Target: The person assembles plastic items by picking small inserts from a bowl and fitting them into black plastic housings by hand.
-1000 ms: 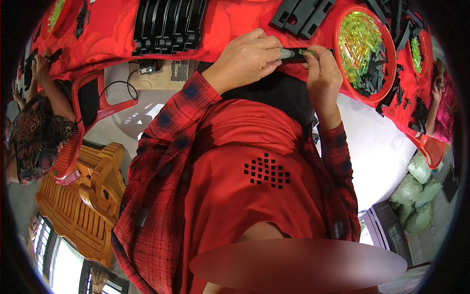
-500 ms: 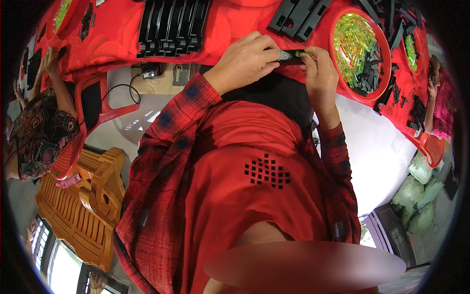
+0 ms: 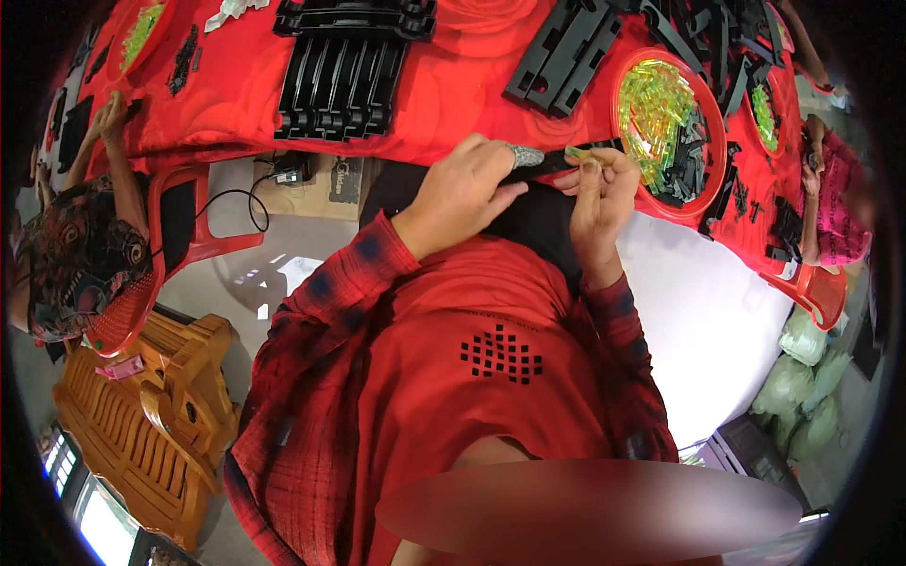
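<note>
My left hand (image 3: 467, 193), a grey wrapping on one fingertip, grips a dark black plastic part (image 3: 545, 172) just below the near table edge. The part spans toward my right hand (image 3: 604, 193), whose fingers are closed around a small translucent yellow-green piece (image 3: 578, 152). That piece sits at or just above the black part; whether they touch I cannot tell. Beside my right hand stands a round red basin (image 3: 723, 156), holding many yellow-green pieces (image 3: 656, 99) and small black pieces (image 3: 689, 165).
Ribbed black parts (image 3: 340, 90) lie in a row on the red tablecloth (image 3: 462, 94), with flat black parts (image 3: 564, 57) to their right. People work at both sides, one seated on a red chair (image 3: 175, 222). A wooden bench (image 3: 142, 406) stands lower left.
Both hands appear lower, below the table edge. My right fingers have turned up with the yellow-green piece showing, and my left thumb has stretched out. The view has shifted, showing more of the table.
</note>
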`<action>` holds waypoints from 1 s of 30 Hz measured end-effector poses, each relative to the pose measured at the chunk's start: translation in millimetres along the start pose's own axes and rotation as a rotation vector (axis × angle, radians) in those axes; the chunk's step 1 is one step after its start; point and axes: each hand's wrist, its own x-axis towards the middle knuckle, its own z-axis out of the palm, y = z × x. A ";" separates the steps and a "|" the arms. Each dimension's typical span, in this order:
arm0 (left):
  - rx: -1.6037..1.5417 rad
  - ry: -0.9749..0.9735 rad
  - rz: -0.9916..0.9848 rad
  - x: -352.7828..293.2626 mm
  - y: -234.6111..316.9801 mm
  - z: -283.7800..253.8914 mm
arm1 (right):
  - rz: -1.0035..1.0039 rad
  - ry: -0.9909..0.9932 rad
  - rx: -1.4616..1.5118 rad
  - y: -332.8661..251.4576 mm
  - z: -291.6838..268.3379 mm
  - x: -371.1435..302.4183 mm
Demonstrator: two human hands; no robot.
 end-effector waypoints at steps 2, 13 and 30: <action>-0.052 0.019 -0.071 -5.5 7.6 5.2 | -0.007 0.009 0.022 -0.5 -0.8 -0.6; -1.477 -0.326 -0.743 -8.4 25.4 6.6 | 0.061 -0.148 0.124 -23.2 -9.8 11.7; -1.360 0.072 -0.892 -11.2 17.9 21.3 | 0.233 -0.157 0.160 -40.4 -19.1 12.4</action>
